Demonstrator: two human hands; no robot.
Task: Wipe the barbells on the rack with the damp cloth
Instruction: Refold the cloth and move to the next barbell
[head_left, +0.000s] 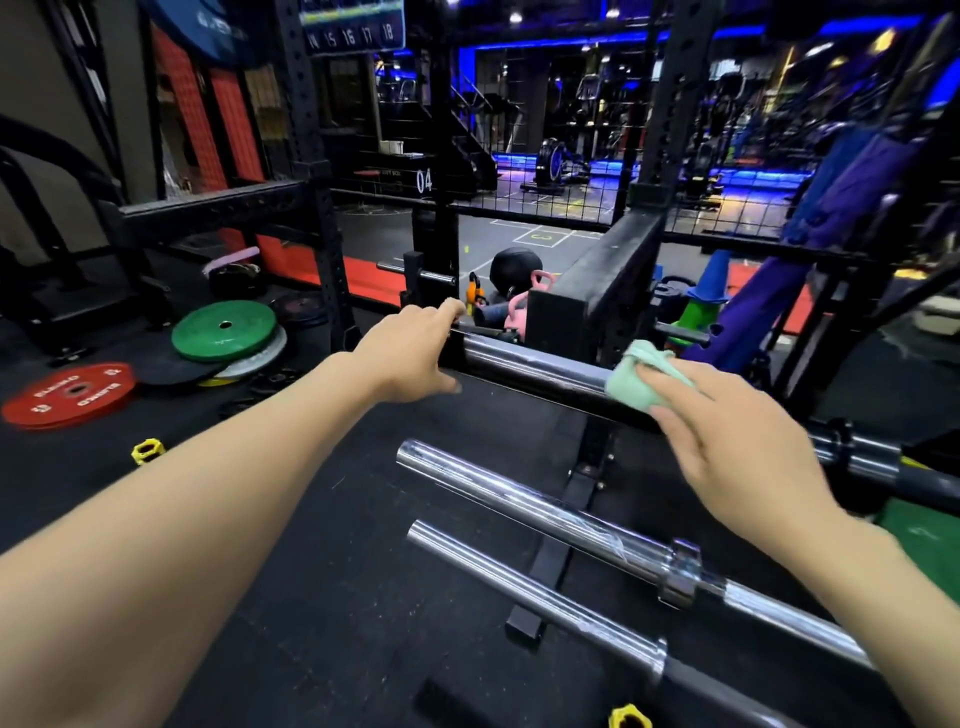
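Note:
Three barbells lie on a low black rack (582, 493). The top barbell's dark steel sleeve (530, 369) runs from centre to right. My left hand (415, 353) grips the free end of that sleeve. My right hand (737, 441) presses a pale green cloth (636, 382) round the same sleeve, a little to the right of the left hand. Below it sit a chrome barbell sleeve (514, 501) and a second chrome barbell sleeve (524, 592), both untouched.
A green weight plate (223, 330) and a red weight plate (70, 395) lie on the black floor at left, with a yellow collar (147, 451) near them. Black rack uprights (311, 156) stand behind. Pink kettlebells (524, 306) and cones (706, 283) sit beyond the rack.

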